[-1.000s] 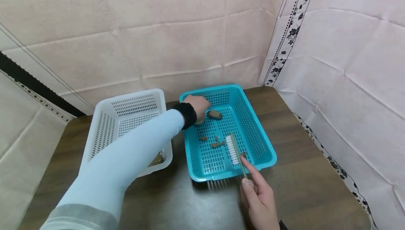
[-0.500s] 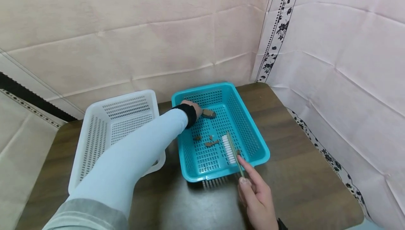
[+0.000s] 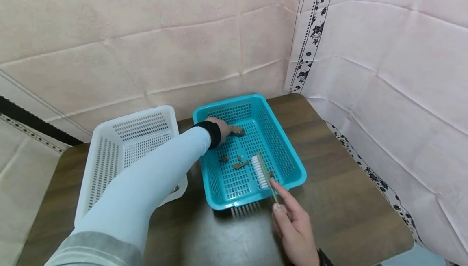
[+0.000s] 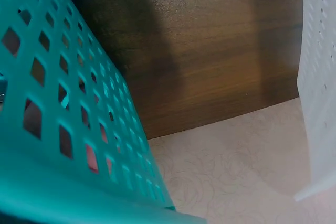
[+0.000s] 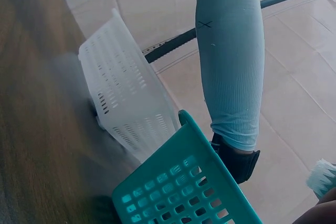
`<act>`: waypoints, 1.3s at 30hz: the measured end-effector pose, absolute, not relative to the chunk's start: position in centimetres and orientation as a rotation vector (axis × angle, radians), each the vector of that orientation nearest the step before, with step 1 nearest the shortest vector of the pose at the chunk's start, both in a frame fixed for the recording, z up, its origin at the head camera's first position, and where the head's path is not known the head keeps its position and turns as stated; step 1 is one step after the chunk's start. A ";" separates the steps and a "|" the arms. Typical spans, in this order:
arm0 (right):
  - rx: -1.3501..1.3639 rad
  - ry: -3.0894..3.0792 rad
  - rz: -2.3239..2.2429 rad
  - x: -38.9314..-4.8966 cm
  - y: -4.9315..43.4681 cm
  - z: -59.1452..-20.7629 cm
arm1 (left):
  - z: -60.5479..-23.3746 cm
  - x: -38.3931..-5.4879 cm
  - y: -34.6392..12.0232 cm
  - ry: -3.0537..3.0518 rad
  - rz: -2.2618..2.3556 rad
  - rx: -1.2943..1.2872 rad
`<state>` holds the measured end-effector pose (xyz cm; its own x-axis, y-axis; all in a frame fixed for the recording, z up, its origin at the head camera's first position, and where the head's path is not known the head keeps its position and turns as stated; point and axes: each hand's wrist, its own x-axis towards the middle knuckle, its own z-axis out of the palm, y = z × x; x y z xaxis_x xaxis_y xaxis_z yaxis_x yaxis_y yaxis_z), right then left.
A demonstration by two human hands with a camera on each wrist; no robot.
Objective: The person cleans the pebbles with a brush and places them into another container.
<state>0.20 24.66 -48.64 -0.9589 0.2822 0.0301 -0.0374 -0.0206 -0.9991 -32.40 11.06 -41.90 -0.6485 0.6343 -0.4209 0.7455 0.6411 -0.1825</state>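
Note:
My left hand (image 3: 222,129) reaches down inside the blue plastic basket (image 3: 294,148), at its far left part. A brown stone (image 3: 237,130) lies right beside the fingers, which are mostly hidden from the head view; whether they grip anything I cannot make out. My right hand (image 3: 295,225) holds a brush (image 3: 261,169) by its thin handle, index finger stretched along it. The white bristles face left, over the basket's near right part. In the right wrist view the bristles (image 5: 321,178) show at the right edge. Several small brown pieces (image 3: 240,165) lie on the basket floor.
A white basket (image 3: 96,164) stands left of the blue one, with my left forearm crossing over it; a stone (image 3: 175,189) shows partly in its near corner. Both baskets sit on a brown wooden table (image 3: 340,201), with pale cloth walls (image 3: 204,55) behind and right.
My left hand has sunk lower into the blue basket beside the brown stone. The right hand keeps its hold on the brush. The head view has shifted a little, sliding the scene left.

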 end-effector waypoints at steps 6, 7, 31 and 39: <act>-0.263 -2.042 2.111 -0.1 24.0 -48.8 | -42.7 -33.5 9.5 2.481 -0.477 1.176; -0.254 -2.046 2.111 -0.2 23.9 -48.8 | -42.7 -33.6 9.3 2.476 -0.450 1.204; 0.076 -2.021 2.025 -2.6 22.2 -48.9 | -42.9 -20.3 3.5 1.459 2.018 0.226; 0.111 -2.004 2.039 -3.2 21.2 -49.0 | -44.2 -17.7 3.4 1.181 2.158 0.324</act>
